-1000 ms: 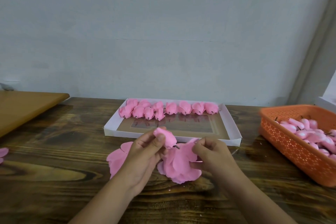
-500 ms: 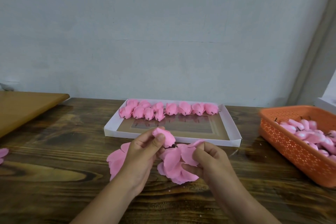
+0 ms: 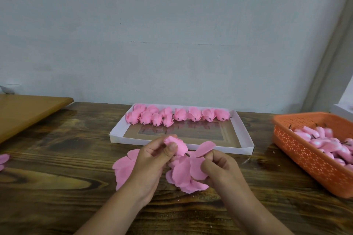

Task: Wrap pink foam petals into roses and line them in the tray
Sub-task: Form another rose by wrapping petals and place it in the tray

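My left hand [image 3: 152, 160] pinches a small pink rose bud [image 3: 178, 144] on a short dark stem, just in front of the tray. My right hand [image 3: 219, 168] pinches a sheet of pink foam petals [image 3: 183, 175] and holds one petal lifted beside the bud. More loose petals [image 3: 124, 170] lie under my left hand on the table. The white tray [image 3: 242, 133] stands behind my hands, and several finished pink roses [image 3: 179, 115] line its far edge.
An orange perforated basket [image 3: 305, 160] with several pink buds sits at the right. A lighter wooden board [image 3: 28, 108] lies at the far left, and a stray pink petal [image 3: 2, 160] at the left edge. Grey wall behind the dark wooden table [image 3: 57, 187].
My right hand has drawn the petal sheet closer to the bud and raised one petal up beside it. My left hand has kept the bud almost still.
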`<state>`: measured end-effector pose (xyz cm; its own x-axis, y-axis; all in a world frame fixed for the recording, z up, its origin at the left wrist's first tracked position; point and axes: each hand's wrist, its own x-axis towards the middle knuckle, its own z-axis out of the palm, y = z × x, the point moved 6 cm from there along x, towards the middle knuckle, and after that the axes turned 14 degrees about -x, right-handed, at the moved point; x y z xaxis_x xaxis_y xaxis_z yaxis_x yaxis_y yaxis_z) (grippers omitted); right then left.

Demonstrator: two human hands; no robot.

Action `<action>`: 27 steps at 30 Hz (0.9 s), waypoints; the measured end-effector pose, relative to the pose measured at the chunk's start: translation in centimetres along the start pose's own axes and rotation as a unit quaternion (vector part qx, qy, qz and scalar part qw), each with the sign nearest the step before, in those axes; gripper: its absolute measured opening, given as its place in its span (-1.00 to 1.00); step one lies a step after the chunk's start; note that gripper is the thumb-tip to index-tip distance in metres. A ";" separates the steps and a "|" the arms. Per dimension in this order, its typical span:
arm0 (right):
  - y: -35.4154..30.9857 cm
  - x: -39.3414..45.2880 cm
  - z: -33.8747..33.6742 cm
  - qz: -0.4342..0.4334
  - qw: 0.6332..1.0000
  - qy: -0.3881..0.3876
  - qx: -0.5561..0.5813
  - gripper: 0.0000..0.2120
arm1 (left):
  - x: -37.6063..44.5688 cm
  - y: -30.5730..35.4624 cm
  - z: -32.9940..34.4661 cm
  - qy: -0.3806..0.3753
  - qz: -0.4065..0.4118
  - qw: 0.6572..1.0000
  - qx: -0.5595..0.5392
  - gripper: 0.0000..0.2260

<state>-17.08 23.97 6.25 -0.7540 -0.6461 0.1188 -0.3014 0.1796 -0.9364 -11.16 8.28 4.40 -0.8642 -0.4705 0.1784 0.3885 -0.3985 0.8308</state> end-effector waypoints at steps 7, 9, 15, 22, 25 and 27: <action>-0.1 0.0 0.1 -0.039 0.998 -0.003 0.057 -0.78 | -0.2 0.0 0.1 0.007 -0.003 1.000 0.012 -0.64; -0.1 -0.1 0.0 -0.040 0.996 0.013 0.073 -0.75 | -0.2 -0.1 0.1 0.011 -0.007 1.000 -0.009 -0.64; -0.3 -0.4 -0.1 -0.069 0.995 0.078 0.010 -0.72 | -0.2 -0.6 0.3 0.011 -0.032 0.999 -0.034 -0.67; -0.5 -0.3 0.2 -0.082 0.990 0.116 -0.013 -0.66 | -0.5 -0.6 0.7 0.012 -0.033 0.999 -0.037 -0.66; -0.8 -0.3 0.2 -0.088 0.987 0.129 -0.036 -0.68 | -0.5 -0.6 0.9 0.001 -0.038 0.999 -0.022 -0.62; -0.8 -0.2 0.2 -0.077 0.987 0.136 -0.041 -0.76 | -0.6 -0.6 1.0 -0.003 -0.040 0.999 -0.018 -0.62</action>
<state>-16.56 23.81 6.86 -0.8215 -0.4489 0.3517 -0.4617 0.1616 -0.8722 -11.22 9.62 4.30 -0.8948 -0.4313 0.1155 0.3292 -0.4625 0.8232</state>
